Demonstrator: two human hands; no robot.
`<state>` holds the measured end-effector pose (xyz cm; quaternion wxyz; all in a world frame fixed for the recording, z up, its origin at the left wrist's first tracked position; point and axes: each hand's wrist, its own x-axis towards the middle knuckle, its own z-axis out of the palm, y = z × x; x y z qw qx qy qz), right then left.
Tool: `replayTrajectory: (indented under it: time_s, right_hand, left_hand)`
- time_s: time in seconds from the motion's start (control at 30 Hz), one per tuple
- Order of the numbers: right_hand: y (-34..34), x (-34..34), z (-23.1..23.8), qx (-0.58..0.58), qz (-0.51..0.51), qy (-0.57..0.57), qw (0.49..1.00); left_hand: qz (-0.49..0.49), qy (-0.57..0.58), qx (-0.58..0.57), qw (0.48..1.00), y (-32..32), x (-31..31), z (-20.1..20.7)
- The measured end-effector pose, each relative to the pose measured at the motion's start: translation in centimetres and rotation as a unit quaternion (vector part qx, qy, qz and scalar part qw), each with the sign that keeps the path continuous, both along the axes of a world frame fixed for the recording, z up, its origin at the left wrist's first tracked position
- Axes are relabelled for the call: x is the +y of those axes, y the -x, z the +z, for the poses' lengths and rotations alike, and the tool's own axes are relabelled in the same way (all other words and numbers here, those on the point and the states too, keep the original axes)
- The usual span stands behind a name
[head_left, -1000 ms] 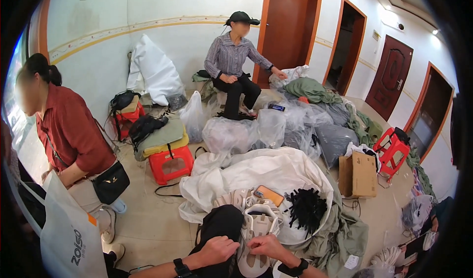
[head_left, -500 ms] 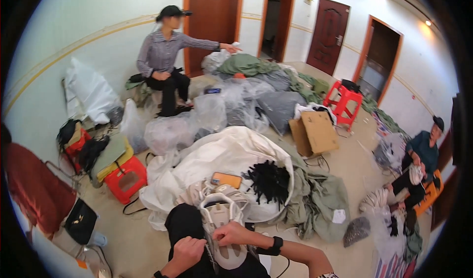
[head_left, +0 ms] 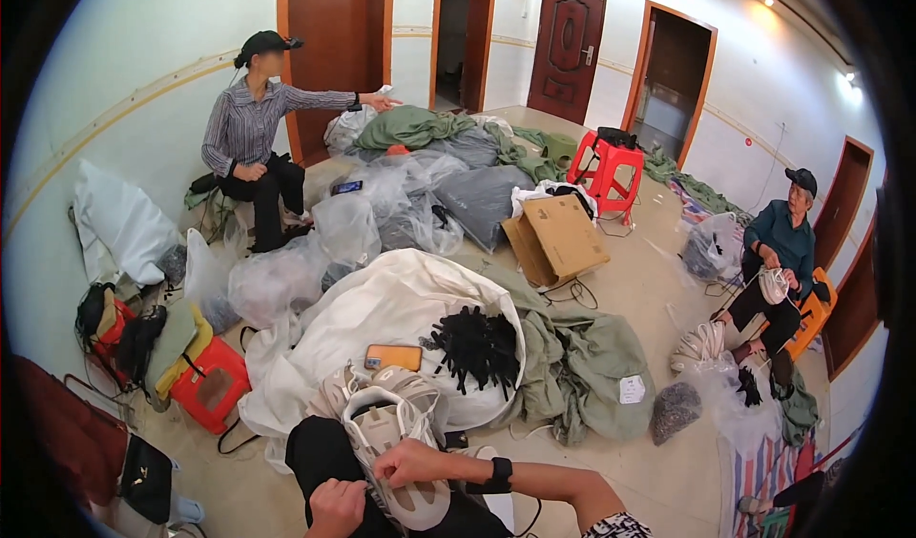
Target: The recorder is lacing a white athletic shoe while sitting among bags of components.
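Observation:
A beige sneaker [head_left: 380,427] lies across my black-trousered lap, its toe toward me. My left hand [head_left: 337,506] is closed beside the shoe's left edge, its fingertips pinched together. Over the shoe's front part my right hand [head_left: 412,463] is also closed, fingers bent down at the lacing area. Whatever either hand pinches is too small to make out. More beige sneakers [head_left: 408,382] sit just beyond this one. Past them, on a big white sack [head_left: 315,352], lie an orange-backed phone [head_left: 393,357] and a heap of black laces or strips [head_left: 475,347].
Clear plastic bags [head_left: 348,228] and green cloth sacks [head_left: 592,357] spread over the floor. A cardboard box [head_left: 556,239] and red stool [head_left: 608,175] stand farther off. One person [head_left: 253,128] sits back left, arm stretched out; another [head_left: 787,242] sits at right holding a shoe.
My view has swung to the right, so the room shifts left in the picture. Both my hands stay closed at the sneaker. The seated person at right has raised and turned their head.

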<state>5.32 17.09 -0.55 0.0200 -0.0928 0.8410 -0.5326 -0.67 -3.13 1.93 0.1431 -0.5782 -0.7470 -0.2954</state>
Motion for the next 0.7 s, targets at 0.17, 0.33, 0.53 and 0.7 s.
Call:
replayTrajectory:
  time_s: [0.17, 0.33, 0.53, 0.7]
  right_hand:
    - [-0.09, 0.27, 0.00, 0.017, -0.013, 0.000, 1.000]
    - [0.03, 0.50, -0.11, 0.011, 0.012, 0.033, 0.999]
    - [0.02, 0.52, 0.01, -0.003, 0.021, 0.068, 0.997]
    - [0.20, 0.35, -0.63, 0.035, 0.026, 0.041, 0.998]
  left_hand:
    - [-0.004, 0.020, 0.009, 1.000, 0.24, 0.25, -0.48]
    - [-0.011, 0.008, 0.007, 1.000, 0.20, 0.49, 0.00]
    - [-0.022, 0.012, 0.001, 1.000, 0.15, 0.69, 0.07]
    - [-0.014, 0.045, -0.001, 0.999, 0.32, 0.67, -0.09]
